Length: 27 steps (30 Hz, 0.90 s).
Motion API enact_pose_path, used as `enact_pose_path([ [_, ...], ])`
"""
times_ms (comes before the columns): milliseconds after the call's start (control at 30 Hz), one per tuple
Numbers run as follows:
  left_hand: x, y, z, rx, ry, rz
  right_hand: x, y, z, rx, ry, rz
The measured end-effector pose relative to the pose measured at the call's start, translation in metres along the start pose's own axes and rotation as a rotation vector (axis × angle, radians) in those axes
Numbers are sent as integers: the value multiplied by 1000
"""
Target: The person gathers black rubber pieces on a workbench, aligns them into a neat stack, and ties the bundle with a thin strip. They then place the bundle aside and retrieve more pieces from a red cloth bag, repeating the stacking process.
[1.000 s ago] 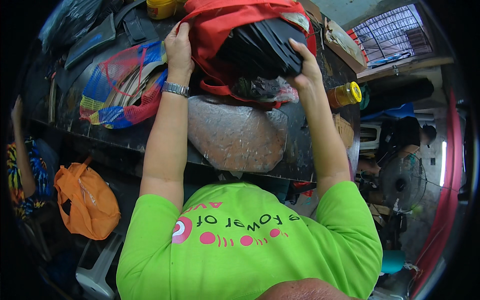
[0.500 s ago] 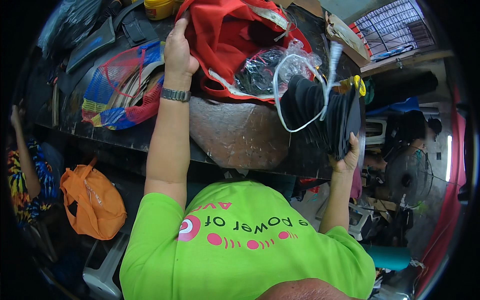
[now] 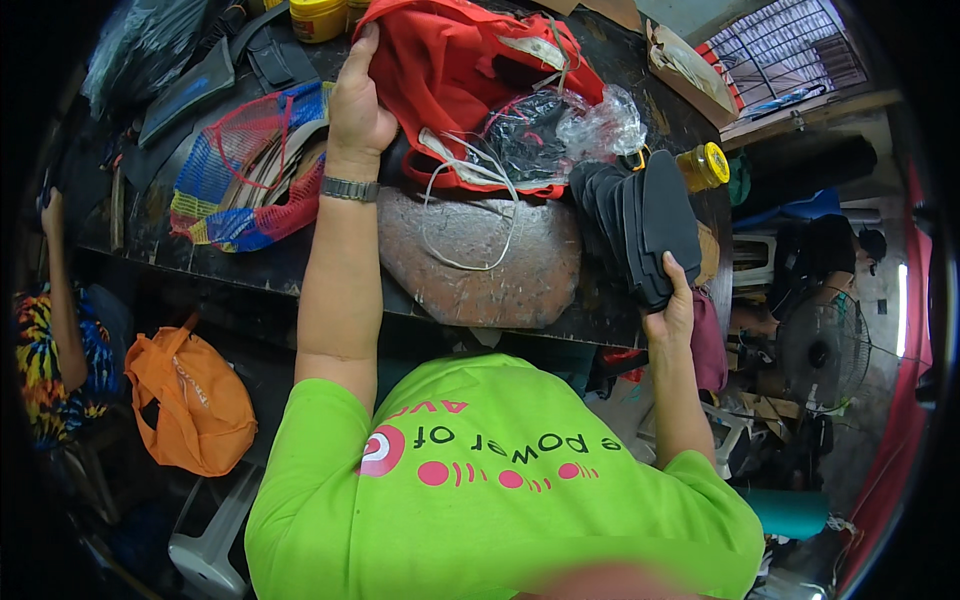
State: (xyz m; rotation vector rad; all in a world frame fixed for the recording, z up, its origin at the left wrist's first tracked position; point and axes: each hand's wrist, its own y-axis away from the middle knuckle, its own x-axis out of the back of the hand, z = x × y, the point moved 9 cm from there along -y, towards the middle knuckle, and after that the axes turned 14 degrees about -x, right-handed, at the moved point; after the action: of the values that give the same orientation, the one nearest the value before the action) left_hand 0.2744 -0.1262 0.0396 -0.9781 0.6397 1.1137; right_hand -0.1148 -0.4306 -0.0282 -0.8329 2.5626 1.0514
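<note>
My left hand (image 3: 360, 115) grips the left edge of a red cloth bag (image 3: 425, 60); its fingertips go out of sight at the cloth. The bag's mouth gapes toward me, and clear plastic with dark pieces (image 3: 540, 135) shows in it. My right hand (image 3: 672, 305) is closed round the near end of a fanned stack of black sole-shaped sheets (image 3: 640, 225), thumb on top. A white cord loop (image 3: 468, 268) hangs from the bag's near edge over a worn brown slab (image 3: 480, 300) on the dark table.
Left of my forearm lies a multicoloured net bag (image 3: 250, 180) with flat pieces inside. A yellow-lidded jar (image 3: 703, 167) stands beyond the stack, and a yellow tub (image 3: 318, 18) at the back. An orange bag (image 3: 190, 400) is at lower left, near another person's arm (image 3: 62, 290).
The white cord has gone from around the black stack to the left, over the slab. The stack has tilted and fanned out, its broad faces showing. My left hand stays on the red bag.
</note>
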Motion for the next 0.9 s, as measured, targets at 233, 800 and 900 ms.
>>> enact_pose_path([
  [233,12,-4,3,-65,-19,11,-5,24,22,-222,194,61],
  [800,36,-13,-6,-186,-95,191,-4,68,0,130,592,251],
  [900,35,-12,-7,-180,-116,188,-13,84,-36,500,857,470],
])
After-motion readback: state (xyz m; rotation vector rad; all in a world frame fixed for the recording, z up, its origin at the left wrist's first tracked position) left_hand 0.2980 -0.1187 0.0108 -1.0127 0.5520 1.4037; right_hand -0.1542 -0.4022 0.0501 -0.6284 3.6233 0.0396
